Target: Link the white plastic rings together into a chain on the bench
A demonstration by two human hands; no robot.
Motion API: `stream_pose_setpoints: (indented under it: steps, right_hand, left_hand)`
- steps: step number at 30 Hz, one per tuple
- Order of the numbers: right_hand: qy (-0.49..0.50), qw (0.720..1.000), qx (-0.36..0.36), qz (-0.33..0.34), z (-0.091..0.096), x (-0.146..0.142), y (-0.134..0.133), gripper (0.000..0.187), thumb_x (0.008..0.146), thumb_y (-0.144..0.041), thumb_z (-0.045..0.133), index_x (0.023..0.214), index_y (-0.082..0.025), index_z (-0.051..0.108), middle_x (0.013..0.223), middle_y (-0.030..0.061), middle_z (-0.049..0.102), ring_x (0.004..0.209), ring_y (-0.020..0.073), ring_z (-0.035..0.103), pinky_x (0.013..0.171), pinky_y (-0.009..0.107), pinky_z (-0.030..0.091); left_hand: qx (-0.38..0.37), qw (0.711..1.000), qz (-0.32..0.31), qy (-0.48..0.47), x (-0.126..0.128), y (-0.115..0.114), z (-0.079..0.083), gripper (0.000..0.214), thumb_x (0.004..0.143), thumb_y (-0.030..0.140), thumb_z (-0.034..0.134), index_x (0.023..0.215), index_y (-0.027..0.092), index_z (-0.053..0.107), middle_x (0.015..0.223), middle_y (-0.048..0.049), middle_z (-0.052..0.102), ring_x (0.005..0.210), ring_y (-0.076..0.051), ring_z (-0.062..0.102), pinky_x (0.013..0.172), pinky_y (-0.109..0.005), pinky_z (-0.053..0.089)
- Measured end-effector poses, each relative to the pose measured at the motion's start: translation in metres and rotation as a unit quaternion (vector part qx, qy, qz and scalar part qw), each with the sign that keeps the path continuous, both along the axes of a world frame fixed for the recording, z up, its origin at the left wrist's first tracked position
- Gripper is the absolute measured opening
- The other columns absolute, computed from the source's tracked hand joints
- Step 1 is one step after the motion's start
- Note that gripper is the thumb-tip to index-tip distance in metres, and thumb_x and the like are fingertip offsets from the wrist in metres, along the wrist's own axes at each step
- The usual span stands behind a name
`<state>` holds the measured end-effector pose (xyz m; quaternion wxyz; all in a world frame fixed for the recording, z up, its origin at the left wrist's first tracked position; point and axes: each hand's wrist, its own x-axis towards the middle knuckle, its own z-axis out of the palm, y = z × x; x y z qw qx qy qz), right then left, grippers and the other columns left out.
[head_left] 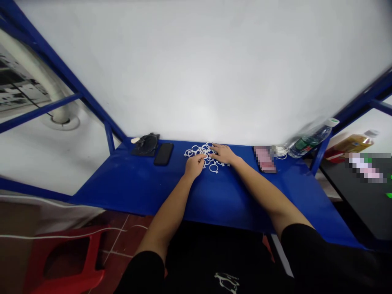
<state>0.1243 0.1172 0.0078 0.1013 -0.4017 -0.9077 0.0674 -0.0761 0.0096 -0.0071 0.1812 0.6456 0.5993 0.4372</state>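
A loose pile of white plastic rings, each with a small knob or clip on its edge, lies on the blue tabletop near the wall. At the pile's near left side, my left hand is closed, thumb and fingers together among the rings. What sits between those fingertips is too small to tell. My right hand rests over the right part of the pile, its fingers stretched out and apart, touching rings and covering some of them. One ring lies a little apart at the front of the heap.
Left of the rings are a black phone and a crumpled black plastic bag. To the right lie a second phone, a white cable and a leaning water bottle. Blue frame posts flank the table; a red stool stands lower left.
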Motion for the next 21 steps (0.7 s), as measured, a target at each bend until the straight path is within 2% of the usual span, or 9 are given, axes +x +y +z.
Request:
stream_pose_setpoints:
  steps: [4,7,9,10,12,14,16,18,21]
  right_hand:
    - [0.025,0.999,-0.001,0.040,-0.004,0.012,-0.015,0.055,0.103,-0.058,0.051,0.141,-0.021,0.065,0.150,0.0127,0.060,0.139,0.0310,0.056,0.118,0.047,0.043]
    - [0.057,0.997,-0.002,0.045,0.002,0.024,-0.032,0.055,0.101,-0.057,0.055,0.141,-0.020,0.065,0.151,0.0140,0.059,0.140,0.0320,0.056,0.119,0.049,0.043]
    - [0.096,0.995,0.002,0.041,0.008,0.033,-0.044,0.054,0.101,-0.055,0.056,0.143,-0.021,0.063,0.154,0.0136,0.056,0.142,0.0325,0.054,0.120,0.052,0.042]
    - [0.118,0.992,0.003,0.042,0.010,0.039,-0.050,0.054,0.101,-0.054,0.057,0.145,-0.022,0.062,0.155,0.0130,0.056,0.143,0.0324,0.053,0.120,0.052,0.042]
    - [0.152,0.987,-0.004,0.051,0.011,0.051,-0.061,0.054,0.102,-0.052,0.057,0.147,-0.024,0.059,0.155,0.0115,0.056,0.143,0.0313,0.054,0.120,0.053,0.043]
    - [0.149,0.985,-0.022,0.079,0.007,0.064,-0.070,0.058,0.100,-0.052,0.061,0.151,-0.025,0.056,0.155,0.0114,0.055,0.145,0.0328,0.051,0.122,0.056,0.041]
    - [0.141,0.986,-0.026,0.083,-0.003,0.075,-0.077,0.063,0.095,-0.053,0.068,0.151,-0.027,0.056,0.160,0.0110,0.050,0.151,0.0370,0.043,0.122,0.063,0.037]
    - [0.157,0.985,-0.022,0.061,-0.013,0.082,-0.081,0.062,0.095,-0.048,0.070,0.151,-0.027,0.055,0.161,0.0112,0.048,0.153,0.0381,0.039,0.122,0.065,0.036]
    - [0.186,0.981,-0.038,0.037,-0.024,0.085,-0.082,0.062,0.098,-0.039,0.064,0.157,-0.027,0.047,0.164,0.0105,0.043,0.153,0.0339,0.040,0.124,0.061,0.037]
  left_hand:
    - [0.010,0.999,-0.012,0.051,0.003,0.001,-0.001,0.026,0.092,0.011,0.064,0.106,0.025,0.080,0.125,-0.0024,0.076,0.099,-0.018,0.074,0.095,-0.031,0.058]
    - [0.026,0.997,0.002,0.077,0.006,0.000,0.001,0.019,0.093,0.018,0.067,0.104,0.025,0.080,0.123,-0.0036,0.075,0.104,-0.019,0.072,0.096,-0.031,0.058]
    - [0.045,0.994,0.010,0.103,0.006,-0.004,0.004,0.017,0.093,0.025,0.069,0.107,0.024,0.079,0.124,-0.0060,0.073,0.113,-0.021,0.069,0.103,-0.034,0.055]
    - [0.055,0.991,0.007,0.123,0.006,-0.006,0.007,0.021,0.092,0.031,0.072,0.111,0.024,0.079,0.129,-0.0076,0.071,0.120,-0.024,0.066,0.108,-0.038,0.052]
    - [0.058,0.982,-0.022,0.179,0.007,-0.011,0.011,0.048,0.084,0.048,0.081,0.125,0.025,0.075,0.146,-0.0109,0.061,0.138,-0.033,0.054,0.119,-0.049,0.041]
    - [0.025,0.967,-0.075,0.241,0.009,-0.017,0.013,0.086,0.070,0.066,0.087,0.144,0.028,0.063,0.164,-0.0125,0.042,0.152,-0.042,0.034,0.124,-0.061,0.028]
    - [-0.031,0.950,-0.121,0.288,0.013,-0.021,0.011,0.110,0.064,0.075,0.085,0.157,0.029,0.048,0.172,-0.0140,0.024,0.158,-0.047,0.018,0.125,-0.067,0.019]
    - [-0.077,0.938,-0.136,0.311,0.018,-0.022,0.007,0.115,0.068,0.078,0.080,0.162,0.026,0.039,0.174,-0.0162,0.017,0.159,-0.048,0.011,0.125,-0.068,0.015]
    - [-0.092,0.935,-0.123,0.320,0.021,-0.021,0.000,0.103,0.080,0.076,0.071,0.163,0.025,0.037,0.174,-0.0161,0.016,0.160,-0.045,0.010,0.127,-0.066,0.014]
